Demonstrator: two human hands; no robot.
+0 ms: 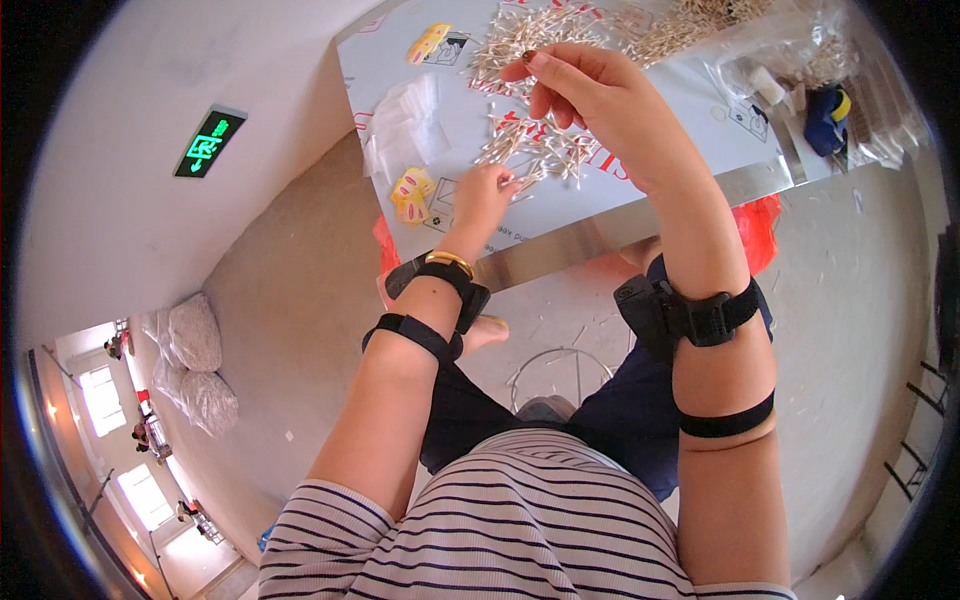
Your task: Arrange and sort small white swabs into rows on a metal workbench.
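Observation:
Loose cotton swabs (560,155) lie scattered on the metal-topped table, beside a larger heap of swabs (530,40) farther back. My left hand (482,208) is low over the near edge of the scattered swabs, its fingers closed, with a few swabs showing at the fingertips. Above the heap, my right hand (590,88) is raised, thumb and forefinger close together and the other fingers curled. Whatever it pinches, if anything, is too small to make out. Clear plastic bags (408,125) lie flat left of the swabs, with yellow printed cards (411,195) nearer my left hand.
Another yellow card (428,43) lies at the table's far left. A large clear bag (870,100) and a dark blue object with a yellow band (827,118) are at the right end. Red plastic (757,232) hangs below the table's edge (610,240). White sacks (195,360) stand on the floor.

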